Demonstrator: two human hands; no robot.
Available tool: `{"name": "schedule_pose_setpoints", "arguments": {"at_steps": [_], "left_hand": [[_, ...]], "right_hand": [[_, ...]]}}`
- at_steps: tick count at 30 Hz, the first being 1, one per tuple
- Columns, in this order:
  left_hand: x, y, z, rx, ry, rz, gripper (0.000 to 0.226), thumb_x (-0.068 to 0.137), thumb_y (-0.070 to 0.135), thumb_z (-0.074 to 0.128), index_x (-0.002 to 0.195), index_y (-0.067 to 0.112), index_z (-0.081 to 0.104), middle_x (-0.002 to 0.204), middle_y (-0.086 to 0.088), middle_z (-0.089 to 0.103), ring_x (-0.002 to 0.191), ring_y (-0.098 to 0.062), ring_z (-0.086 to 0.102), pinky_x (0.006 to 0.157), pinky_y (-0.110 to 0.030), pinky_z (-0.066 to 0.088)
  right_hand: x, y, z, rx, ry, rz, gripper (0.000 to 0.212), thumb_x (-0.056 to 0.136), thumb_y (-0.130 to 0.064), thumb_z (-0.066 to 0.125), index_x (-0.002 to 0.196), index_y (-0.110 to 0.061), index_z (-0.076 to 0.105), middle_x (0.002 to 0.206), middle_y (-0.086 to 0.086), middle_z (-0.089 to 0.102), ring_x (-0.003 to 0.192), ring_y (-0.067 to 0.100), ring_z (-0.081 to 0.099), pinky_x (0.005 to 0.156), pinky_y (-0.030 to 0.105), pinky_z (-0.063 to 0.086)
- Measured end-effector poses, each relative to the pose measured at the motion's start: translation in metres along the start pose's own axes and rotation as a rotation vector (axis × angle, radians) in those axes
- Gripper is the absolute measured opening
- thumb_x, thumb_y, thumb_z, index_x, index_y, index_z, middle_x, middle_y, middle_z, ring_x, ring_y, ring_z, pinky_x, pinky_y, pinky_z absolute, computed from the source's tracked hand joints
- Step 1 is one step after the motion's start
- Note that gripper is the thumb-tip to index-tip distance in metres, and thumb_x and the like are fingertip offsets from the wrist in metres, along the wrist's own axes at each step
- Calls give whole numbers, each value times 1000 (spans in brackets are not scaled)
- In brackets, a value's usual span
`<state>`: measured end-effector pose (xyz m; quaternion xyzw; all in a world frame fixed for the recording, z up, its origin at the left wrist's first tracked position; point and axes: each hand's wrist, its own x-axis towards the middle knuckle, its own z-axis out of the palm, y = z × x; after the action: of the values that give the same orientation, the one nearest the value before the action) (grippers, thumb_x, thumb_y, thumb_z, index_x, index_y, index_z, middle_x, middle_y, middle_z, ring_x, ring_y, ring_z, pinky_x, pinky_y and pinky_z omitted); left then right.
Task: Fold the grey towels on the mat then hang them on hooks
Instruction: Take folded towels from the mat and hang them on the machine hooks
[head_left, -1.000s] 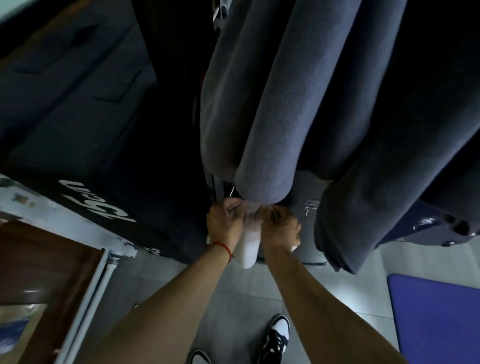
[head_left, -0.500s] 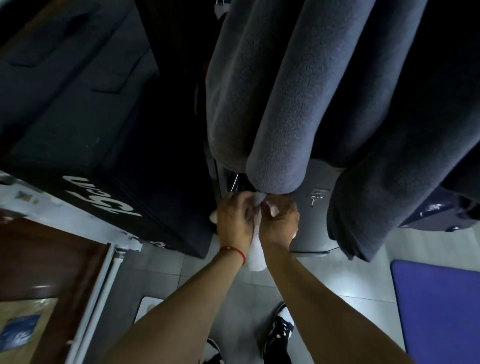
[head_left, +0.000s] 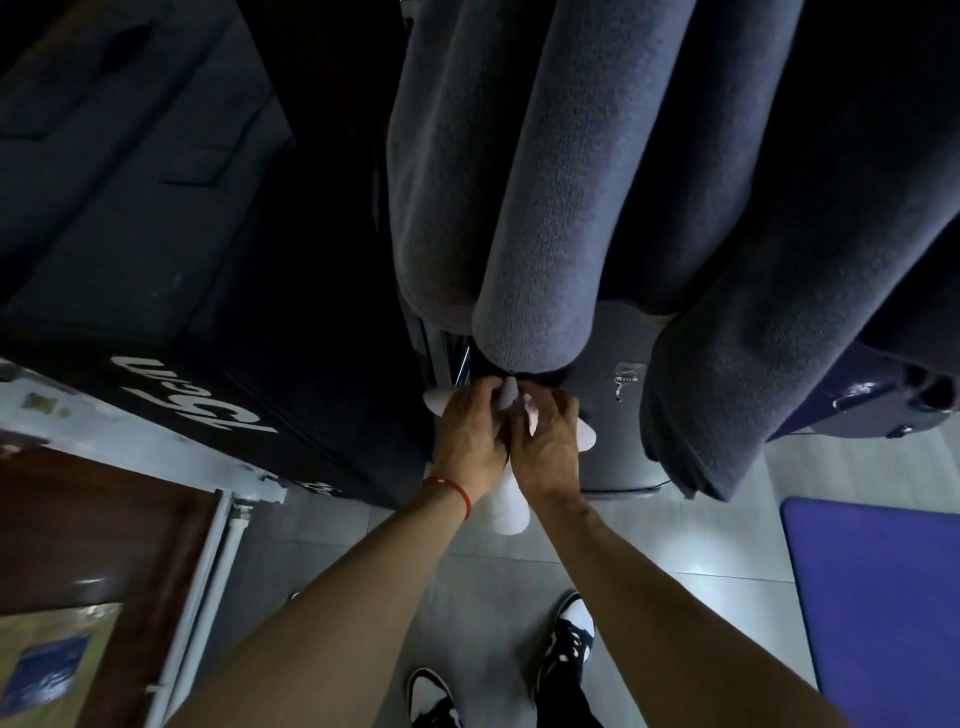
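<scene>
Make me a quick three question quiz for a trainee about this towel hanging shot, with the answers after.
1. True or false: both hands grip the white object below the hanging towels.
2. Which wrist wears the red string? A) left B) right C) neither
3. Fill in: the blue mat lies on the floor at the picture's ____ edge.

Key
1. True: the left hand and right hand have their fingers curled on the white object, just under the grey towels.
2. A: the red string is on the left wrist.
3. Right: the mat is there.
</scene>
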<state>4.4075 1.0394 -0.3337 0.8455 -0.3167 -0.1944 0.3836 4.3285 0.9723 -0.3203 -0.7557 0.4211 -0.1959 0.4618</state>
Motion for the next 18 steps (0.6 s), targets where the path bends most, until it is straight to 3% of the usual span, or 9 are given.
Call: {"name": "schedule_pose_setpoints", "arguments": {"at_steps": [2,5,9,13,15,18], "left_hand": [[-1,4,-2,-12,-88,-67,47,96,24,63,140,31,45,134,-3,56,123,-24,56,101,-48,52],[-6,6,2,-30,-111,-117,47,98,36,56,143,35,42,136,-2,52,125,-25,54,100,-52,52],[-8,-3,5,-36,-73,-185,50,96,25,63,143,26,44,138,-4,52,128,-23,52,102,-49,50],[-11,-8,4,-50,-156,-310,45,99,27,59,142,22,45,137,-5,57,128,-25,55,96,-32,44],[-11,-9,-2,-35,-152,-336,57,98,26,61,150,24,38,146,-3,50,134,-25,51,100,-32,42],[-22,-2,-18,-8,-132,-320,71,93,14,65,155,24,32,154,-6,41,139,-28,45,104,-34,42]], "right_hand": [[-1,1,0,49,-32,31,28,104,-25,51,132,-26,58,123,-3,54,107,13,58,88,23,51],[0,5,3,69,-110,75,32,102,-36,51,133,-36,50,120,-6,62,108,9,59,92,35,54],[5,14,1,-24,-211,146,49,92,-56,46,136,-34,45,128,-1,60,118,22,59,97,48,52],[7,28,-10,-46,-343,214,49,105,-35,49,152,-26,36,149,8,49,133,31,52,99,36,46],[3,34,-18,-82,-375,189,54,105,-31,50,156,-27,31,157,5,42,139,31,46,106,39,43],[-5,36,-35,-124,-349,122,52,104,-26,55,152,-20,38,155,4,44,141,26,44,115,41,39]]}}
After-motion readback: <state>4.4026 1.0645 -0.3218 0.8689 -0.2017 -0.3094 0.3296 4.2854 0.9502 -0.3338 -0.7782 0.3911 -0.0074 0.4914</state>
